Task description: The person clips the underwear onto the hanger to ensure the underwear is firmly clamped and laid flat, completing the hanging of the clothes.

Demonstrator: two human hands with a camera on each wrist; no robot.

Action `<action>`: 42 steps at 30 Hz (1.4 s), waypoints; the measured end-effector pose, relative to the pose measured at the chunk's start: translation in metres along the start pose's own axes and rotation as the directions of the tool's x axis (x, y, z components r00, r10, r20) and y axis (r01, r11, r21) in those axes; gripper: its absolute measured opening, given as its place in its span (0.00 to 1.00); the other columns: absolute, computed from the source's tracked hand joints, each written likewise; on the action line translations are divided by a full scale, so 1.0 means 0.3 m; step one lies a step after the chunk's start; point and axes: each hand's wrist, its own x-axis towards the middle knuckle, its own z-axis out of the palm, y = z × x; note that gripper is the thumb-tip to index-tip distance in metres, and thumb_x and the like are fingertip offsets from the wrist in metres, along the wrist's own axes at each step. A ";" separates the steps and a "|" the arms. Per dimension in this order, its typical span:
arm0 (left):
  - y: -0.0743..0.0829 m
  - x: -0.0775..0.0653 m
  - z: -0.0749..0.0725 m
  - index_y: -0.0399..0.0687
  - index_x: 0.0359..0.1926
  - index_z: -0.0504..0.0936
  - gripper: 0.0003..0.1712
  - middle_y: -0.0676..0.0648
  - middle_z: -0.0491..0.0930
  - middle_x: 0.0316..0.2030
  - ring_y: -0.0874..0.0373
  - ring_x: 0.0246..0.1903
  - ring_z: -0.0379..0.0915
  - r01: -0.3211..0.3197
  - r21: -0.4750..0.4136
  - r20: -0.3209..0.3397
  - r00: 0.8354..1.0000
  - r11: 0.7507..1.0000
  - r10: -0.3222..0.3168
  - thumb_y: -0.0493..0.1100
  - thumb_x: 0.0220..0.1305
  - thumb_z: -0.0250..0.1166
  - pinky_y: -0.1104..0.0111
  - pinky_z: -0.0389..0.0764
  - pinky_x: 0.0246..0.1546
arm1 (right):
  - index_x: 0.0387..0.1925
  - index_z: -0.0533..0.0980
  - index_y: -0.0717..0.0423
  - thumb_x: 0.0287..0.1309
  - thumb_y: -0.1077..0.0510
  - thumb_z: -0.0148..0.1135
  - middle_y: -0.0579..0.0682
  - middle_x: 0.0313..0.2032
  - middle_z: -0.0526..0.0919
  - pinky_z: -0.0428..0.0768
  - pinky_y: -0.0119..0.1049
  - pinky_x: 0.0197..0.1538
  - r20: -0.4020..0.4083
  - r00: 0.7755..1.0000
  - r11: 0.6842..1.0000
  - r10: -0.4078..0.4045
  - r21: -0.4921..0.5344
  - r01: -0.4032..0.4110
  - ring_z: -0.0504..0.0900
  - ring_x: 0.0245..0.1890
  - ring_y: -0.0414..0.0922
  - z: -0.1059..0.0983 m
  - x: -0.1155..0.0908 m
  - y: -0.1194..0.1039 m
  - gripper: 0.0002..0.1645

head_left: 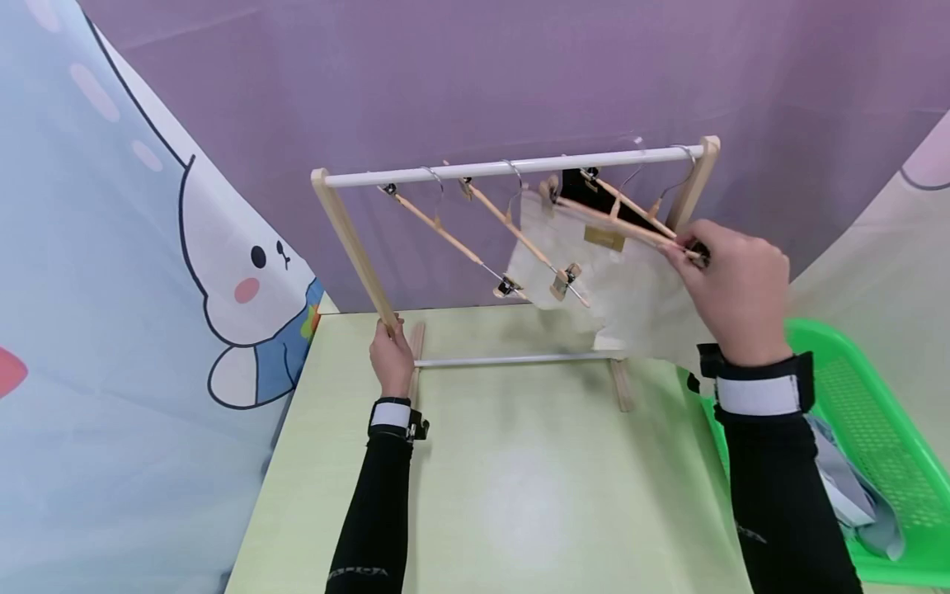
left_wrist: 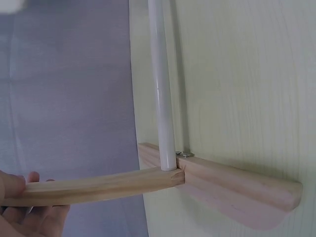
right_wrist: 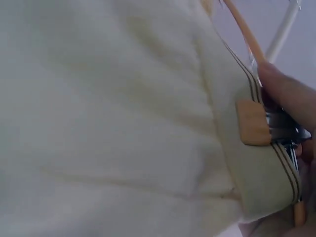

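Note:
A small clothes rack with a white top rail (head_left: 475, 169) and wooden side posts stands on the table. My left hand (head_left: 392, 359) grips its left post (head_left: 352, 243) low down; the left wrist view shows fingers wrapped round that wood. At the right, my right hand (head_left: 735, 285) holds the near end of a wooden clip hanger (head_left: 619, 223). Cream cloth, seemingly a garment (head_left: 646, 297), hangs from this hanger. In the right wrist view a clip (right_wrist: 254, 122) bites its waistband, beside my thumb. Behind it another hanger carries something black (head_left: 575, 186).
Two bare clip hangers (head_left: 445, 235) hang on the rail's left part. A green basket (head_left: 853, 404) with grey-blue cloth (head_left: 864, 495) stands to the right of the table (head_left: 519, 487). A purple curtain (head_left: 482, 74) closes off the back, a printed sheet (head_left: 148, 462) the left.

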 end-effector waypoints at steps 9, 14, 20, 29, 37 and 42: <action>-0.001 0.014 -0.017 0.39 0.57 0.76 0.15 0.39 0.82 0.52 0.40 0.52 0.79 0.013 0.015 -0.017 1.000 1.000 -0.013 0.39 0.77 0.52 0.50 0.78 0.45 | 0.40 0.80 0.64 0.61 0.58 0.69 0.62 0.31 0.85 0.73 0.50 0.27 0.098 0.993 0.990 0.070 0.115 -0.081 0.81 0.24 0.57 0.073 -0.041 -0.024 0.12; -0.022 0.014 0.005 0.35 0.60 0.73 0.17 0.33 0.80 0.54 0.38 0.52 0.78 0.085 0.012 0.020 0.996 0.996 -0.086 0.38 0.77 0.50 0.50 0.78 0.46 | 0.53 0.74 0.66 0.63 0.58 0.67 0.63 0.48 0.81 0.78 0.55 0.44 0.160 0.982 0.970 0.104 0.202 -0.135 0.81 0.46 0.60 0.076 -0.050 -0.028 0.21; -0.096 -0.064 0.032 0.33 0.71 0.60 0.27 0.28 0.71 0.61 0.36 0.56 0.74 0.217 -0.003 0.108 0.971 0.976 -0.215 0.35 0.74 0.50 0.49 0.78 0.52 | 0.57 0.71 0.68 0.61 0.62 0.68 0.65 0.53 0.72 0.76 0.42 0.54 0.109 0.987 0.941 0.115 0.308 -0.143 0.76 0.50 0.59 0.052 -0.117 -0.014 0.26; -0.117 -0.224 0.077 0.31 0.71 0.56 0.33 0.29 0.64 0.62 0.37 0.63 0.65 0.205 -0.036 0.139 0.970 0.978 -0.199 0.32 0.69 0.56 0.50 0.68 0.64 | 0.53 0.72 0.75 0.60 0.64 0.67 0.72 0.49 0.72 0.66 0.21 0.57 -0.089 0.988 0.930 0.124 0.358 -0.084 0.72 0.50 0.51 -0.032 -0.284 0.088 0.24; -0.065 -0.424 0.196 0.34 0.66 0.66 0.25 0.35 0.71 0.58 0.43 0.60 0.69 0.165 -0.066 0.257 0.956 0.984 -0.143 0.33 0.69 0.57 0.53 0.72 0.62 | 0.56 0.71 0.72 0.61 0.68 0.64 0.32 0.48 0.66 0.62 0.17 0.53 0.049 0.950 0.911 0.309 0.271 -0.311 0.62 0.50 0.22 -0.075 -0.472 0.216 0.23; -0.005 -0.607 0.330 0.35 0.60 0.72 0.21 0.39 0.74 0.56 0.46 0.57 0.71 0.064 -0.089 0.338 0.941 0.994 -0.031 0.32 0.66 0.59 0.55 0.73 0.61 | 0.59 0.67 0.73 0.67 0.60 0.60 0.67 0.52 0.67 0.62 0.23 0.44 0.243 0.871 0.881 0.427 0.105 -0.461 0.70 0.47 0.45 -0.111 -0.594 0.306 0.26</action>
